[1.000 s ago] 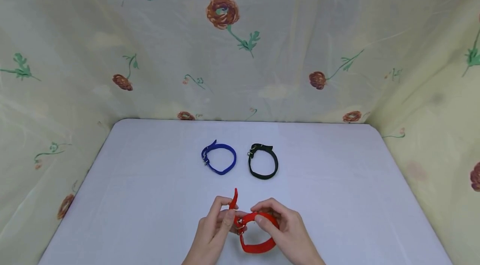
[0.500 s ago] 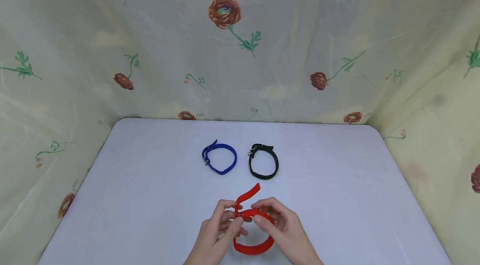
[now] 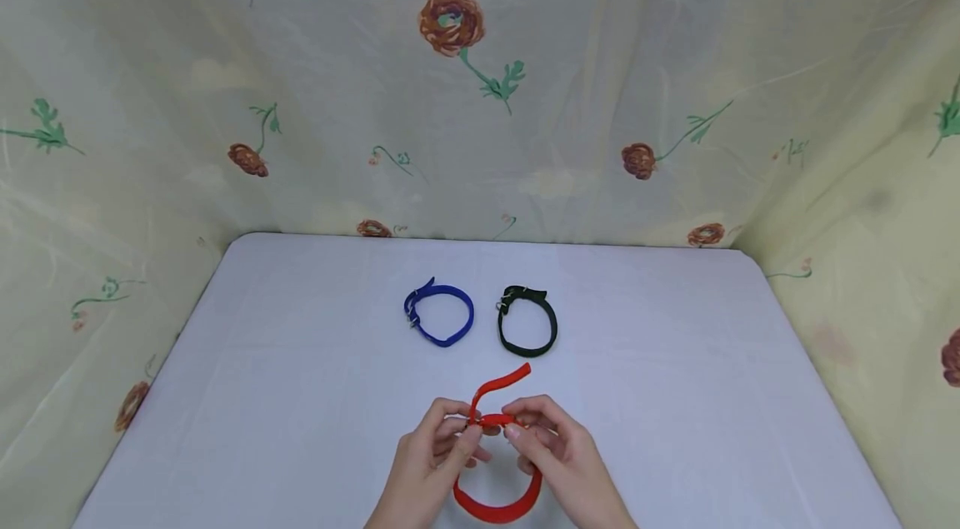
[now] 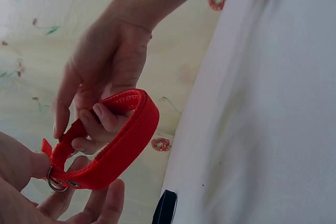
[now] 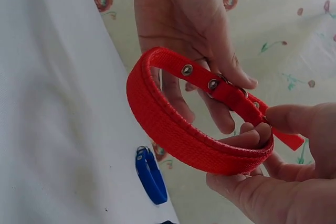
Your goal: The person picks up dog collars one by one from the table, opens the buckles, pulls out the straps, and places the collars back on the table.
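Note:
A red collar (image 3: 497, 514) with metal eyelets is held in a loop above the table by both hands. My left hand (image 3: 429, 452) pinches it at the metal buckle (image 5: 227, 81), thumb on the near side. Beside it, my right hand (image 3: 564, 454) pinches the strap between thumb and index finger. From between the hands the loose strap end sticks up and to the right in the head view. Below them hangs the wide padded part of the loop. In the left wrist view a metal ring (image 4: 55, 181) shows at the collar, and fingers of the right hand reach inside the loop.
Beyond the hands, a blue collar (image 3: 470, 314) and a black collar (image 3: 555, 327) lie looped on the white table (image 3: 300, 387), each with a metal buckle. Flower-patterned cloth (image 3: 540, 79) hangs behind the table and along both sides.
The red strap's loose end has swung from upright near the left hand to leaning right. The loop has sunk lower and leftward in the head view; both hands keep hold.

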Motion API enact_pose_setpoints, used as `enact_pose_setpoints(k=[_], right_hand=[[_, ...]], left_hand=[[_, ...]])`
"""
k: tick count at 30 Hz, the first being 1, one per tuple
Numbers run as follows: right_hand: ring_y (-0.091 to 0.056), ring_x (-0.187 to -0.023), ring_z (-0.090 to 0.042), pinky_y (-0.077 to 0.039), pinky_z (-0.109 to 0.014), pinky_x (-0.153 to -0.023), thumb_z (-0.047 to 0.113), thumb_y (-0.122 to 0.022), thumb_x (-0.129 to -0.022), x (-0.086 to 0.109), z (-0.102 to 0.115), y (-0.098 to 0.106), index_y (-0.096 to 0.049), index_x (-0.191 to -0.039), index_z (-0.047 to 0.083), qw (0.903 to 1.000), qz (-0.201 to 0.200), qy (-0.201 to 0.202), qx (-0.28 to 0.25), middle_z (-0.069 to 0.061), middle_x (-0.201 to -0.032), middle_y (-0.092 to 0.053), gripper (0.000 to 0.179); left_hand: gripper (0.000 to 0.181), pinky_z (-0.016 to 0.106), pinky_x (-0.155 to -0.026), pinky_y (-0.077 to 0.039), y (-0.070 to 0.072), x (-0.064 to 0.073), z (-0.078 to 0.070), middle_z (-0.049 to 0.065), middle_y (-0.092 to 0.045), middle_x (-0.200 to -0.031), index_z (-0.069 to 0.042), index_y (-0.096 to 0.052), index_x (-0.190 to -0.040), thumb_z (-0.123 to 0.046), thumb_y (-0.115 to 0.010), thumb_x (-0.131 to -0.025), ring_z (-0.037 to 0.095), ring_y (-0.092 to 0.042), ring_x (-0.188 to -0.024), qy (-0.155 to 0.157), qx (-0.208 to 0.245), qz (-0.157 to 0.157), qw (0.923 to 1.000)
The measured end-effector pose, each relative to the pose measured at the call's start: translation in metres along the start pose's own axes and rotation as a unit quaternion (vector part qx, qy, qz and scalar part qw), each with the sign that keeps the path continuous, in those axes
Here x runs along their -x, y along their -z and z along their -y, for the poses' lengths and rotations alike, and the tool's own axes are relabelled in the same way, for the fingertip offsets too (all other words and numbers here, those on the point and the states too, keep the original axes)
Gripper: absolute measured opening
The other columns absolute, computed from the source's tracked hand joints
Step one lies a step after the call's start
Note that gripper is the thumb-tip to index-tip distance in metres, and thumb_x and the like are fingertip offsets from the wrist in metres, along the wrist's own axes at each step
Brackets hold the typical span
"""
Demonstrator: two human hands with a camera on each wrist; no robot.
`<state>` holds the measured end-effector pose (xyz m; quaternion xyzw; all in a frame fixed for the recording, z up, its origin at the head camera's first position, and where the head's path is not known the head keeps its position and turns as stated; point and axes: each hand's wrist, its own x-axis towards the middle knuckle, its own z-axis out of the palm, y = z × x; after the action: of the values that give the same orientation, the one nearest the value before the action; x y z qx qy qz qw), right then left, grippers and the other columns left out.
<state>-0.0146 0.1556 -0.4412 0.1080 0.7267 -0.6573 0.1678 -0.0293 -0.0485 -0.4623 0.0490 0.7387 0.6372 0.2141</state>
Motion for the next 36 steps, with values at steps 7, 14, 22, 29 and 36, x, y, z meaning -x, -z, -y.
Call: enact_pose_setpoints(k=[7, 14, 22, 29, 36], right_hand=[[-0.063, -0.083, -0.020, -0.057, -0.025, -0.075, 0.033, -0.073, -0.104, -0.002, -0.002, 0.000, -0.060, -0.139, 0.005, 0.9999, 0.008, 0.012, 0.007, -0.013, -0.116, -0.068, 0.047], [-0.065, -0.110, -0.019, -0.059, -0.031, -0.091, 0.038, -0.075, -0.102, 0.000, 0.001, -0.003, -0.070, -0.132, 0.014, 0.9947, -0.024, 0.057, 0.083, -0.003, -0.120, -0.074, 0.038], [-0.057, -0.086, -0.009, -0.043, -0.032, -0.081, 0.043, -0.074, -0.101, 0.000, 0.005, -0.010, -0.078, -0.098, 0.029, 0.9771, -0.075, 0.102, 0.171, 0.009, -0.084, -0.066, 0.015], [-0.062, -0.107, -0.012, -0.050, -0.043, -0.096, 0.046, -0.075, -0.100, -0.002, 0.006, -0.016, -0.078, -0.092, 0.029, 0.9719, -0.077, 0.115, 0.190, 0.012, -0.098, -0.074, 0.019], [-0.062, -0.110, -0.014, -0.050, -0.040, -0.093, 0.035, -0.076, -0.101, -0.001, 0.006, -0.016, -0.078, -0.098, 0.023, 0.9705, -0.104, 0.117, 0.183, 0.005, -0.113, -0.073, 0.013]], left_hand=[[0.045, 0.025, -0.092, -0.063, 0.002, -0.001, -0.001, 0.007, -0.082, -0.123, -0.010, -0.056, -0.132, -0.046, -0.065, -0.107, 0.017, -0.081, -0.101, -0.003, 0.002, -0.004, 1.0000], [0.036, 0.029, -0.096, -0.063, 0.002, 0.001, -0.001, 0.002, -0.084, -0.114, -0.012, -0.062, -0.128, -0.042, -0.066, -0.107, 0.011, -0.079, -0.095, -0.045, -0.047, 0.001, 0.9978], [0.027, 0.025, -0.085, -0.062, 0.000, 0.004, -0.002, 0.001, -0.084, -0.101, -0.018, -0.063, -0.121, -0.041, -0.065, -0.107, 0.005, -0.075, -0.090, -0.106, -0.168, 0.023, 0.9798], [0.037, 0.030, -0.087, -0.064, -0.003, 0.009, -0.004, -0.006, -0.079, -0.115, -0.021, -0.063, -0.126, -0.051, -0.062, -0.105, 0.013, -0.072, -0.103, -0.149, -0.320, -0.021, 0.9353], [0.035, 0.021, -0.081, -0.061, -0.004, 0.007, -0.004, -0.005, -0.079, -0.109, -0.018, -0.061, -0.126, -0.046, -0.065, -0.105, 0.005, -0.068, -0.091, -0.185, -0.362, -0.026, 0.9133]])
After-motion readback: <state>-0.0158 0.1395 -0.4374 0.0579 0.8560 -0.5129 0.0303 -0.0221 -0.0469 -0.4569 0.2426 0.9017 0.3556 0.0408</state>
